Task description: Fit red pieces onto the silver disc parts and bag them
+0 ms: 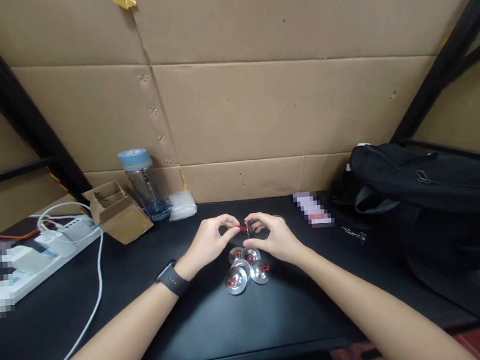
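My left hand (212, 238) and my right hand (273, 237) meet above the black table (217, 324). The left fingers pinch a small red piece (242, 228). The right fingers hold a small shiny metal disc (249, 230) on edge, touching the red piece. Just below the hands lies a cluster of several silver metal discs (246, 268), some with red pieces in their middles. A black watch (172, 278) is on my left wrist.
An open cardboard box (117, 211), a clear jar with a blue lid (145, 184) and a small plastic bag (182, 205) stand at the back left. A white power strip with cables (43, 249) lies at far left. A black bag (425, 189) fills the right side. A cardboard wall rises behind.
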Tool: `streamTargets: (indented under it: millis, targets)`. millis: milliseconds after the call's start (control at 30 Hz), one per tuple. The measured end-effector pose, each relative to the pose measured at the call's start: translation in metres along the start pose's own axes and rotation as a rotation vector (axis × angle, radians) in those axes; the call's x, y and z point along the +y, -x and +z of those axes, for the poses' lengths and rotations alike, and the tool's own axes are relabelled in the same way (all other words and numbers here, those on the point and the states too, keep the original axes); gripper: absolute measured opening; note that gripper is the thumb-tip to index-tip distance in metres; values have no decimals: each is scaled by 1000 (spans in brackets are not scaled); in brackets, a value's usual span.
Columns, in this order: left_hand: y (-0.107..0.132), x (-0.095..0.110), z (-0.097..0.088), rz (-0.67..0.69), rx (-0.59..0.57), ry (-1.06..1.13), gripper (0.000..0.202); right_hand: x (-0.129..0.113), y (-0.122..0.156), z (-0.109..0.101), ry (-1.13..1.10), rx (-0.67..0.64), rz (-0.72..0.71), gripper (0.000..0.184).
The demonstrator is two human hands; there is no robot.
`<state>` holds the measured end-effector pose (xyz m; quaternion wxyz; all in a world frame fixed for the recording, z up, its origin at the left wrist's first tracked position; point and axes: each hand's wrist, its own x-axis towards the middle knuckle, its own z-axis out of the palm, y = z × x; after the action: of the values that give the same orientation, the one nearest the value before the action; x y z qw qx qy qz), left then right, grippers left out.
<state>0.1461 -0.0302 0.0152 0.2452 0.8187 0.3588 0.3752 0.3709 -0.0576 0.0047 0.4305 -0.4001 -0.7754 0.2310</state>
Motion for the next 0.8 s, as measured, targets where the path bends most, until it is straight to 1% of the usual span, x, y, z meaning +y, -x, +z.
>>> streamTargets:
  millis: [67, 133, 200, 267, 333, 400, 467, 567, 600, 700, 800]
  targets:
    - [-1, -9, -15, 37, -11, -178, 16, 10, -3, -14, 133, 14, -9, 50]
    - [-2, -21, -34, 78, -64, -300, 16, 24, -5, -33, 281, 22, -17, 45]
    - [-1, -35, -51, 81, -164, -319, 18, 39, -6, -51, 393, 13, 26, 41]
    - [0, -47, -65, 71, -254, -295, 17, 53, -6, -65, 469, -55, 82, 37]
    - [1, -58, -73, 64, -313, -290, 17, 62, -6, -74, 499, -123, 121, 37]
    - [2, -62, -76, 61, -345, -297, 17, 68, -6, -76, 508, -160, 140, 39]
    - [2, -61, -75, 67, -341, -303, 17, 71, -6, -75, 511, -170, 146, 40]
    - [3, -45, -66, 109, -305, -318, 19, 73, -6, -72, 514, -177, 146, 38]
    - [3, -38, -60, 134, -308, -322, 19, 73, -6, -71, 514, -179, 146, 36]
    - [6, -17, -41, 225, -372, -330, 19, 73, -5, -71, 515, -187, 141, 35]
    - [9, -6, -23, 285, -399, -331, 17, 71, -4, -72, 528, -178, 135, 37]
